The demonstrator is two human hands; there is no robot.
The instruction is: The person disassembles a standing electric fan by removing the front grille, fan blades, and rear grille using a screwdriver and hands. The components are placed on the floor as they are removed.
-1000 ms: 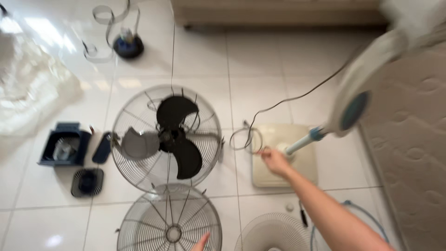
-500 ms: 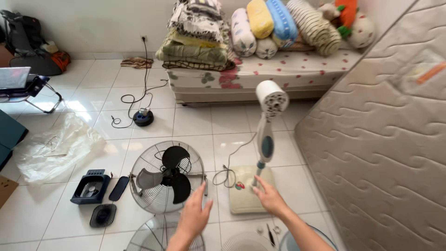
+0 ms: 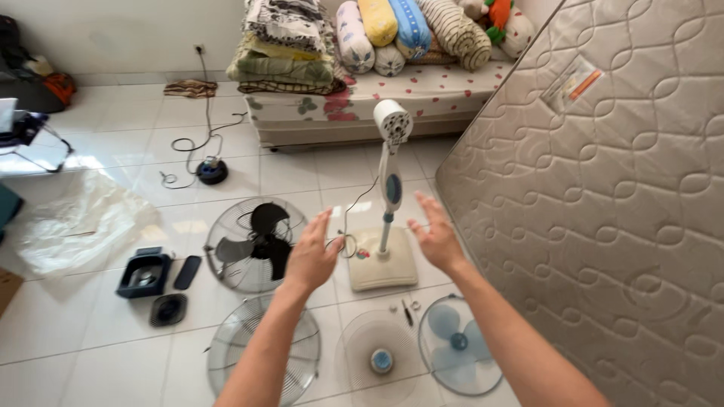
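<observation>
A white fan stand with a blue panel stands upright on its square base on the tiled floor, with no blades or grilles on its motor head. My left hand and my right hand hover in the air on either side of the pole, fingers spread, holding nothing and touching nothing. A cord runs from the base.
A wire grille with black blades lies left of the base. Another wire grille, a white grille and a blue blade lie nearer me. A mattress leans at right. Small dark fan parts lie at left.
The view pulled back and up. My right hand left the stand's base, and both hands rose to either side of the pole.
</observation>
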